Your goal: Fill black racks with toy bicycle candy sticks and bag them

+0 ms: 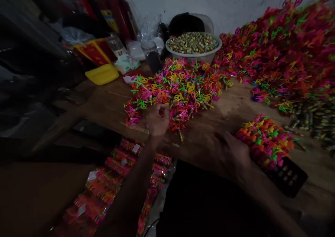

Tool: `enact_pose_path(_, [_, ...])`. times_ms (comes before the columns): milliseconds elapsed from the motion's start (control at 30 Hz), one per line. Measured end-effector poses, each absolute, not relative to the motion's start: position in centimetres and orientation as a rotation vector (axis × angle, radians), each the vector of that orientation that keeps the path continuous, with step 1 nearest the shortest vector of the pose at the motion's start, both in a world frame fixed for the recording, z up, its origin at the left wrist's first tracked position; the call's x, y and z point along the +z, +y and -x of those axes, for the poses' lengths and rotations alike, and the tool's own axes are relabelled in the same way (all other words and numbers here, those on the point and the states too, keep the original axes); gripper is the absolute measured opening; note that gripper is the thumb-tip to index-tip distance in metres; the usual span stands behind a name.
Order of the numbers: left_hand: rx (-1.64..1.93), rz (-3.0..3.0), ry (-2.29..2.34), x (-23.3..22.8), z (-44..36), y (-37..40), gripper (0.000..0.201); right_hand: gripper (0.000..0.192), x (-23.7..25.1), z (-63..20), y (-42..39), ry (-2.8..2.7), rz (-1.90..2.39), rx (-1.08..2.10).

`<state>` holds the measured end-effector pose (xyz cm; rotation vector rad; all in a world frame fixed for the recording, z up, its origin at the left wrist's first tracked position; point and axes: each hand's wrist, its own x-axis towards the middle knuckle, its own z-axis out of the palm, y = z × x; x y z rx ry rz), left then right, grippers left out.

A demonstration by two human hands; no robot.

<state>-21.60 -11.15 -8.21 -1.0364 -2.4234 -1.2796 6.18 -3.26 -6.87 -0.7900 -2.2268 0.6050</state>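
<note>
Head view: dim wooden table (pixel 110 104) under neon toy heaps (pixel 180 87), whitewashed wall (pixel 230 6) behind.

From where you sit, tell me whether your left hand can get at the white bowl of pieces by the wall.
Probably not easily. The left hand is closed at the near edge of the loose colourful pile, which lies between it and the white bowl.

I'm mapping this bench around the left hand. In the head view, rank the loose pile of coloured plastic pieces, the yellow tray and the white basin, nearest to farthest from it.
1. Loose pile of coloured plastic pieces: touching the left hand, just beyond it.
2. Yellow tray: farther back, to the left.
3. White basin: farthest, at the back by the wall, to the right.
</note>
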Motion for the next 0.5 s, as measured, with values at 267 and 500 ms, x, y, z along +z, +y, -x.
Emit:
enact_pose_path(267, [-0.902, 1.156, -2.797, -7.4, 25.0, -7.9, 0.018, 0.023, -10.7, 9.1, 1.1, -2.100, 1.176, 0.942])
enact_pose_path(500, [-0.867, 1.294, -2.980, -6.7, 25.6, -6.2, 0.025, 0.026, -10.0, 9.8, 1.6, -2.341, 1.278, 0.758])
